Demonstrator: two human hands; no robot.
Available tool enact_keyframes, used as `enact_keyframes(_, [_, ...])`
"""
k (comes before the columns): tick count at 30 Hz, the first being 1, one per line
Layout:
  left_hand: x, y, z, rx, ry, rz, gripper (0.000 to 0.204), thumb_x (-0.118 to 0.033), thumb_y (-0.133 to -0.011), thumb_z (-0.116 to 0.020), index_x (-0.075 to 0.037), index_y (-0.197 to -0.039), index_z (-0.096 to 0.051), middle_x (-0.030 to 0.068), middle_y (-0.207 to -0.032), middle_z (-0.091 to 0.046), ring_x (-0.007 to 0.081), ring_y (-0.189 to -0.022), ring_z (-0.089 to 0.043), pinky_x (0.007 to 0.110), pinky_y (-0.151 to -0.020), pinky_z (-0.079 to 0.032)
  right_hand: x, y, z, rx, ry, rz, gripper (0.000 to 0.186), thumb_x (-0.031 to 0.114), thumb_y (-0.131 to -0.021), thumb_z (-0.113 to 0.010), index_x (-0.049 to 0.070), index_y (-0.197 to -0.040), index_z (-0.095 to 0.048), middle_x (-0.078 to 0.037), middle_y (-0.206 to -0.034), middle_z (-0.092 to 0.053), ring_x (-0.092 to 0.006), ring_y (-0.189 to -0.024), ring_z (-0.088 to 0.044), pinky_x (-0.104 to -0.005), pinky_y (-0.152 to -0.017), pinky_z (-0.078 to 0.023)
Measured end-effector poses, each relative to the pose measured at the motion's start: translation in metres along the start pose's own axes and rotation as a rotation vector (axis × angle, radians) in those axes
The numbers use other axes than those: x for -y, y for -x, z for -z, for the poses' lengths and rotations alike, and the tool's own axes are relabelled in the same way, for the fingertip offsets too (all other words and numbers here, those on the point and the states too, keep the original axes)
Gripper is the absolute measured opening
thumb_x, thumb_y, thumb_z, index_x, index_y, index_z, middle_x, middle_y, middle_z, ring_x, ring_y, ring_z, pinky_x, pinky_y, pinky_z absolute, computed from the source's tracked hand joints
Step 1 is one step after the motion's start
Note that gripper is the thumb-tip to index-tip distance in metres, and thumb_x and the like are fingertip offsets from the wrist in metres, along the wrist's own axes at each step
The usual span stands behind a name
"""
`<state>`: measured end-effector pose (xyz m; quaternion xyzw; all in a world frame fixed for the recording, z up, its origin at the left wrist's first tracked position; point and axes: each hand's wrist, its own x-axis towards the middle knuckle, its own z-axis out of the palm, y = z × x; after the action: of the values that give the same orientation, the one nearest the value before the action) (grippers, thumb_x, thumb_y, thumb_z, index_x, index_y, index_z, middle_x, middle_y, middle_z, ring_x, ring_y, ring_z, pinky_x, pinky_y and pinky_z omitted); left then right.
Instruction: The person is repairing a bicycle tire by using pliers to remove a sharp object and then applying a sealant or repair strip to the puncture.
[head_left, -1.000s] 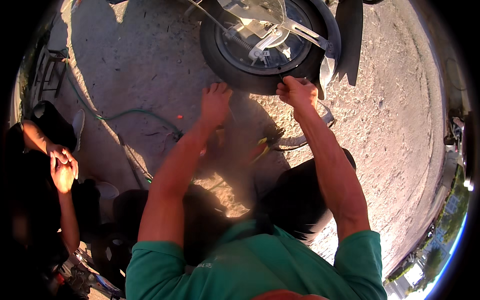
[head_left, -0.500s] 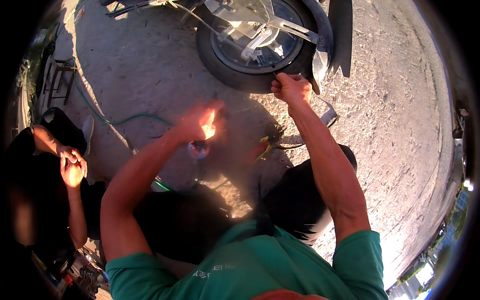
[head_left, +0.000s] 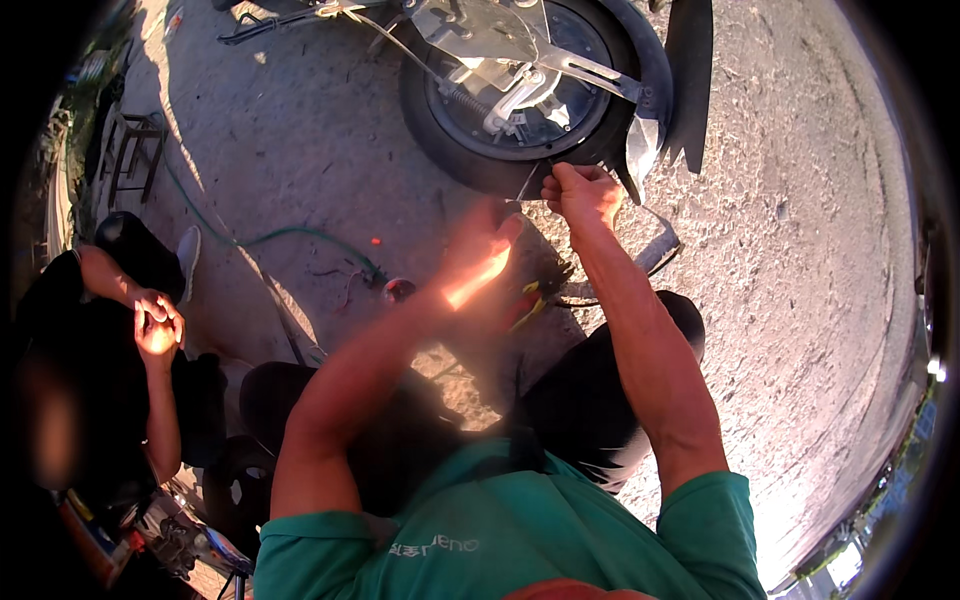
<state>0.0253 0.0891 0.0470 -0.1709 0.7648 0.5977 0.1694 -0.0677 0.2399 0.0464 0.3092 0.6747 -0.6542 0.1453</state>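
A black tyre (head_left: 450,155) on a motorcycle wheel lies ahead of me, with the silver rim and metal arm above it. My right hand (head_left: 583,195) is closed in a pinch at the tyre's near edge; the small thing in its fingertips is mostly hidden. Close to its left, my left hand (head_left: 484,245) is smeared by motion and sunlit, its fingers curled. A thin metal rod (head_left: 529,181) runs from the left hand's fingertips up to the tyre and rim; its other end is hidden by the hand. Beneath the hands lies a yellow-handled tool (head_left: 527,305).
A green hose (head_left: 300,233) leads to a round red piece (head_left: 398,290) on the ground, near a small orange bit (head_left: 376,241). A person with clasped hands (head_left: 157,325) sits at left. Behind stands a small stool (head_left: 133,158). A black fender (head_left: 688,90) hangs at the right.
My left hand has moved right and up to the tyre, and the thin rod now shows there. My right hand stays pinched at the tyre edge. The view has shifted slightly.
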Motion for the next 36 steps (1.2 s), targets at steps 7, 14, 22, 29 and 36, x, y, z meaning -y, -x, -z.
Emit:
enact_keyframes(7, [0.064,-0.035,-0.061,-0.102,-0.203,0.166,0.035,-0.026,-0.092,-0.066,-0.001,-0.117,-0.069,0.0186,-0.09,-0.074,0.029,-0.076,-0.073,0.045,-0.069,-0.056,0.0,0.003,-0.006,-0.059,-0.084,0.03,0.024,0.003,-0.083,-0.076,-0.013,-0.096,-0.063,-0.018,-0.082,-0.072,-0.0228,-0.067,-0.073,-0.0323,-0.058,-0.063])
enact_keyframes(14, [0.069,-0.041,-0.076,-0.311,-0.174,0.016,0.032,-0.024,-0.091,-0.068,-0.001,-0.113,-0.071,0.0217,-0.096,-0.076,0.0344,-0.087,-0.076,0.045,-0.077,-0.057,-0.008,0.002,-0.005,-0.079,0.07,0.077,0.037,0.012,-0.079,-0.077,-0.015,-0.102,-0.065,-0.016,-0.078,-0.072,-0.0205,-0.066,-0.072,-0.0325,-0.061,-0.06])
enact_keyframes(22, [0.079,-0.047,-0.076,-0.267,-0.15,0.023,0.032,-0.024,-0.091,-0.068,-0.003,-0.115,-0.071,0.0244,-0.102,-0.075,0.0418,-0.098,-0.073,0.046,-0.083,-0.057,-0.006,-0.012,0.009,-0.066,0.202,0.126,0.023,0.014,-0.09,-0.074,-0.002,-0.1,-0.06,-0.015,-0.086,-0.074,-0.02,-0.067,-0.073,-0.029,-0.06,-0.06])
enact_keyframes(29, [0.067,-0.034,-0.063,-0.13,-0.071,0.059,0.03,-0.019,-0.089,-0.067,-0.001,-0.112,-0.07,0.018,-0.09,-0.075,0.029,-0.077,-0.074,0.041,-0.069,-0.057,0.004,-0.009,0.008,-0.053,0.136,0.09,0.024,0.014,-0.089,-0.073,-0.003,-0.1,-0.061,-0.015,-0.087,-0.075,-0.0206,-0.07,-0.074,-0.0294,-0.059,-0.06])
enact_keyframes(36, [0.031,0.001,-0.043,0.01,0.472,0.348,0.017,-0.016,-0.089,-0.069,-0.002,-0.1,-0.067,0.0079,-0.071,-0.065,0.0169,-0.055,-0.06,0.036,-0.047,-0.044,-0.011,-0.005,-0.009,-0.052,0.082,0.077,0.025,0.01,-0.085,-0.076,-0.009,-0.095,-0.065,-0.017,-0.081,-0.075,-0.0203,-0.067,-0.074,-0.0299,-0.06,-0.061])
